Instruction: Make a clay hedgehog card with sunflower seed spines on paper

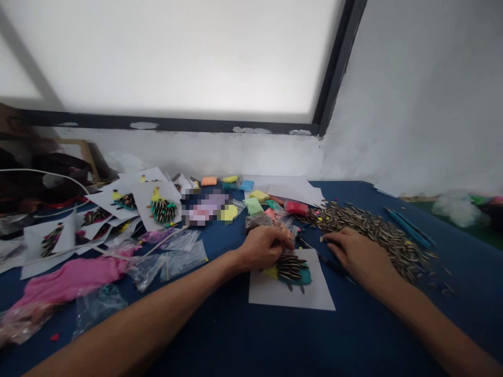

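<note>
Head view: a person's left hand (262, 247) rests curled, fingertips pinched at the top edge of a clay hedgehog figure (291, 269) studded with sunflower seeds, lying on a white card (275, 293) at centre. The right hand (356, 255), at three o'clock from the figure, lies loosely bent beside the seed pile (377, 230); whether it grips anything cannot be told. Blue table (236, 335) beneath.

Ahead of you a large window (168, 52) glows with flat, washed-out daylight, framed in dark metal (338, 68). Below and to its right runs a rough white plastered wall (424, 94), meeting in a corner. Your desk (236, 340) is covered in dark blue and pushed against that wall.
</note>
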Available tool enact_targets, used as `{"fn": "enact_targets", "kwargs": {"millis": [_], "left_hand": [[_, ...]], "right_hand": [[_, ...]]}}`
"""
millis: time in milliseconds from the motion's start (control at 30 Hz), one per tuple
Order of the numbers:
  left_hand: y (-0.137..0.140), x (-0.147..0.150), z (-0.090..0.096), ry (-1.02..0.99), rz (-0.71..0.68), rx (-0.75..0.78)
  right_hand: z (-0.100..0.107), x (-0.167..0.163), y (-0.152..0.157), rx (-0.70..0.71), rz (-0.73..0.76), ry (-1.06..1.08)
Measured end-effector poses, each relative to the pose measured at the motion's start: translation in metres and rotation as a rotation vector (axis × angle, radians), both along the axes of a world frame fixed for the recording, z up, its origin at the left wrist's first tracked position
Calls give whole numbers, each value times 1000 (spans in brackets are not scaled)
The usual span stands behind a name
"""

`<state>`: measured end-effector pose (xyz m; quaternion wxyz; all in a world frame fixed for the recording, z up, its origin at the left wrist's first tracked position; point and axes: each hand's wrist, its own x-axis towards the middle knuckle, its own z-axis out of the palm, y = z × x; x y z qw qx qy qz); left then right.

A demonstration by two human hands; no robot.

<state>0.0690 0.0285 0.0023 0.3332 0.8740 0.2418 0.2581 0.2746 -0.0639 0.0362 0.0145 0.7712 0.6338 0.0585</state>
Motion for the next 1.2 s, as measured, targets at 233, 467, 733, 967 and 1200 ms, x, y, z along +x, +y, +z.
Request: {"fn": "enact_targets", "kwargs": {"millis": [233,467,733,967,1200], "left_hand": [[-1,-1,2,10,0,-3],[1,0,-3,-14,7,7],[0,0,1,-13,-9,-2],[0,0,2,40,8,6],[-1,-1,6,46,9,11]], "right_hand": [[-1,6,-1,22,43,31],[-6,2,1,50,70,38],[-10,2,3,105,89,77],[9,-5,-7,140,148,241],[17,-21,-20,-86,348,718]]}}
